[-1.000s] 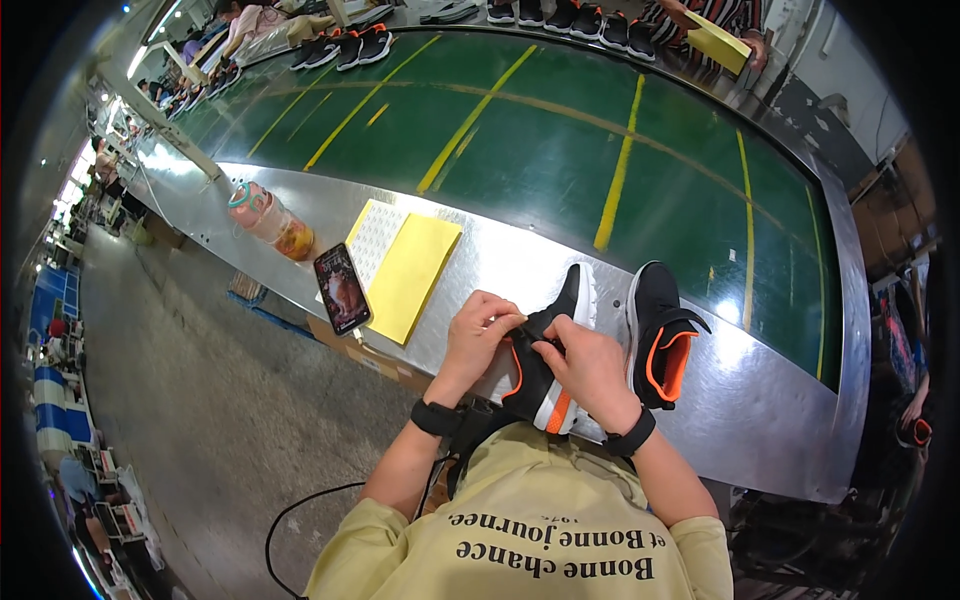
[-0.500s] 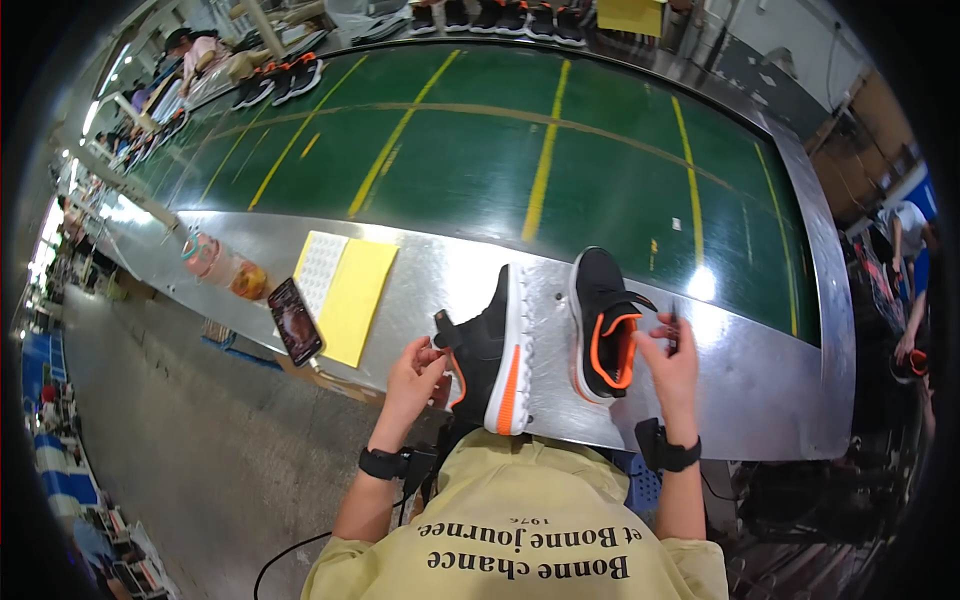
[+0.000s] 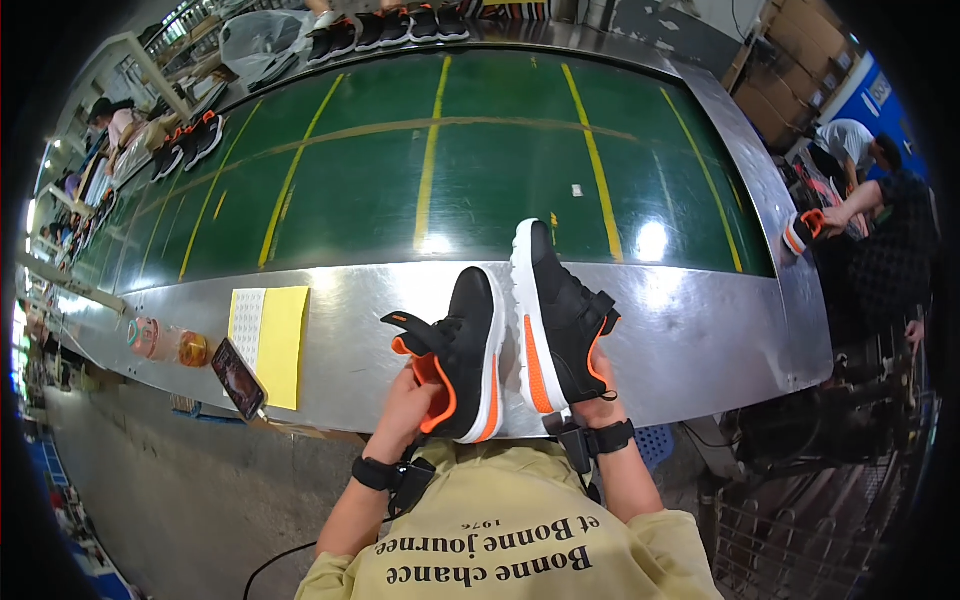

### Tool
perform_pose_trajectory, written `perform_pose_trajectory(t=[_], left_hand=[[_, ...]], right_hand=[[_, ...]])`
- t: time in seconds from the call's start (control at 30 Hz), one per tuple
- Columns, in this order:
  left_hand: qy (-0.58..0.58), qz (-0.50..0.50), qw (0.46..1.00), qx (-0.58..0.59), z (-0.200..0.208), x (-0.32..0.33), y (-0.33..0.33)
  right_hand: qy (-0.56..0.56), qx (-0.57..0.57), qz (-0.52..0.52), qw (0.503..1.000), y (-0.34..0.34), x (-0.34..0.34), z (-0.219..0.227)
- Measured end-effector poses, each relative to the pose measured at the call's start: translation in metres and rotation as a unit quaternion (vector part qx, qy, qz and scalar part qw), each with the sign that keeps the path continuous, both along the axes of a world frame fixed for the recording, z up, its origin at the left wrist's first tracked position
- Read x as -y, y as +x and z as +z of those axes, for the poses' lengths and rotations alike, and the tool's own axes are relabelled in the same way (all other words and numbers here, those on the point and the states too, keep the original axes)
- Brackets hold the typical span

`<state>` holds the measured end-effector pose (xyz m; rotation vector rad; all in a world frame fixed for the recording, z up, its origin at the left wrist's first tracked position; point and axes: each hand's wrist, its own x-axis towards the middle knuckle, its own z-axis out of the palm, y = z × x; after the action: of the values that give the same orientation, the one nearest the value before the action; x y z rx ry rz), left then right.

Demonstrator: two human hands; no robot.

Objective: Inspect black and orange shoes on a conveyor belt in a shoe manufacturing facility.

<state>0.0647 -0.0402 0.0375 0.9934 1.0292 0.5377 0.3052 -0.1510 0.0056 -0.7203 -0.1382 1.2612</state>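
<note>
Two black sneakers with orange lining and white soles are side by side at the near edge of the metal table. My left hand (image 3: 402,404) grips the left sneaker (image 3: 470,345) at its orange-lined collar, with some fingers hidden by the shoe. This shoe's strap sticks out to the left. The right sneaker (image 3: 564,330) is tipped on its side, its white and orange sole turned to the left and its toe pointing away. My right hand (image 3: 603,398) is closed at its collar and heel, the fingers partly hidden in the opening.
Beyond the metal ledge (image 3: 350,330) runs a green belt (image 3: 370,180) with yellow lines. On the left are a phone (image 3: 238,378), a yellow sheet (image 3: 285,345), a white sticker sheet (image 3: 247,318) and a bottle (image 3: 150,338). More sneakers (image 3: 385,28) line the far edge. A co-worker's hand (image 3: 836,218) holds a shoe at right.
The left sneaker has turned from its side so its opening shows. My right hand has taken hold of the right sneaker and tipped it, sole to the left. The view has swung right.
</note>
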Motion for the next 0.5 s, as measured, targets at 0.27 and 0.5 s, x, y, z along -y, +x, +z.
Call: perform_pose_trajectory(t=[0.27,0.5], left_hand=[[-0.036,0.118,0.986,0.114,0.019,0.015,0.018],[0.464,0.091,0.881,-0.003,0.046,0.024,0.036]], right_hand=[[-0.058,0.416,0.006,0.907,0.015,0.033,-0.014],[-0.047,0.358,-0.119,0.925,-0.007,0.009,0.024]])
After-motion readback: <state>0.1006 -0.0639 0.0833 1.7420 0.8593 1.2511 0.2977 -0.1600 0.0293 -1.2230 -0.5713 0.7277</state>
